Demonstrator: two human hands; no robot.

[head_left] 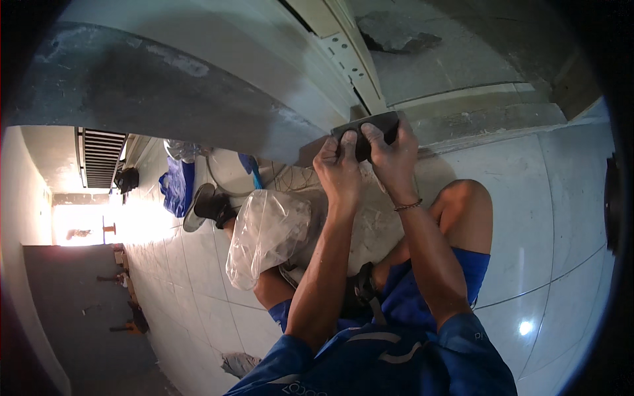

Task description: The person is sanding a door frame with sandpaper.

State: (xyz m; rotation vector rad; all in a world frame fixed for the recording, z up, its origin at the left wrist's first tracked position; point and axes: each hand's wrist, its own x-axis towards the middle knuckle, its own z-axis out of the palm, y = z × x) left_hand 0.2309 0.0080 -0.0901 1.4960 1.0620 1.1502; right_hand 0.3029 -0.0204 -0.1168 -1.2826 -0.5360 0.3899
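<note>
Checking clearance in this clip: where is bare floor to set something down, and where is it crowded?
Bare tile floor lies right of the right knee. Crowded: left of the legs, a clear plastic bag, a sandal and blue cloth. Both hands press a dark block at the wall base.

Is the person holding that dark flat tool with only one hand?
No, both the left hand and the right hand grip the dark flat tool, pressed against the base of the wall.

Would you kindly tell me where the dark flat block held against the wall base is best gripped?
Probably by its two ends, coming from above the near long edge. The dark block lies flat and long; the left hand and right hand already pinch it side by side this way.
</note>
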